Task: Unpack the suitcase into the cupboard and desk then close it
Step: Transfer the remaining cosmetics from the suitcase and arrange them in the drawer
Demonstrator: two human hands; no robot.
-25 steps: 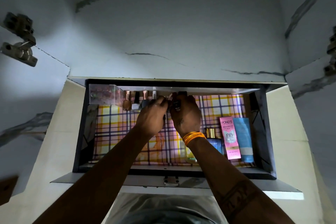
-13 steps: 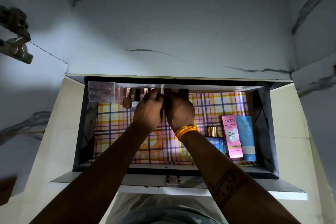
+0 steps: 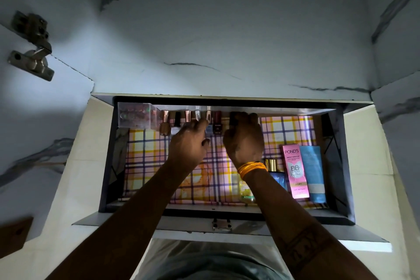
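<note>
Checked liner covers the open drawer [image 3: 109,166], where nail polish bottles [image 3: 217,124] line the back wall. Left hand [image 3: 187,143] steadies one; right hand [image 3: 244,141] grips another. Next: set it upright in the row.

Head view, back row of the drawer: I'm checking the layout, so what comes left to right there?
Clear plastic box → rose-capped nail polish bottle → left hand → dark red nail polish bottle → right hand, its fingers curled over something dark.
</note>
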